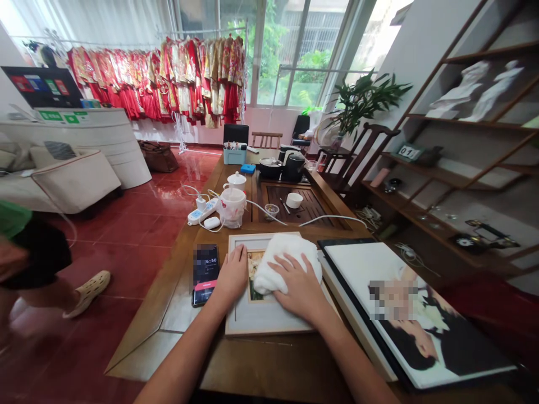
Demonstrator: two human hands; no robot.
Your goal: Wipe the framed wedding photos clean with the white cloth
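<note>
Just right of a phone [205, 273], the left hand [232, 275] lay flat, fingers together, on the left edge of the picture frame [261, 322], while the right hand [300, 287], fingers loosely spread, pressed a white cloth [290, 249] that hid most of the framed photo.

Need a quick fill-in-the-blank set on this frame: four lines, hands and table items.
1. The right hand presses a white ____ onto the framed picture.
2. The left hand lies flat on that picture's ____ side.
3. The phone beside the left hand shows ____.
4. The large photo print lies to the picture's ____.
Missing: cloth; left; 6:50; right.
</note>
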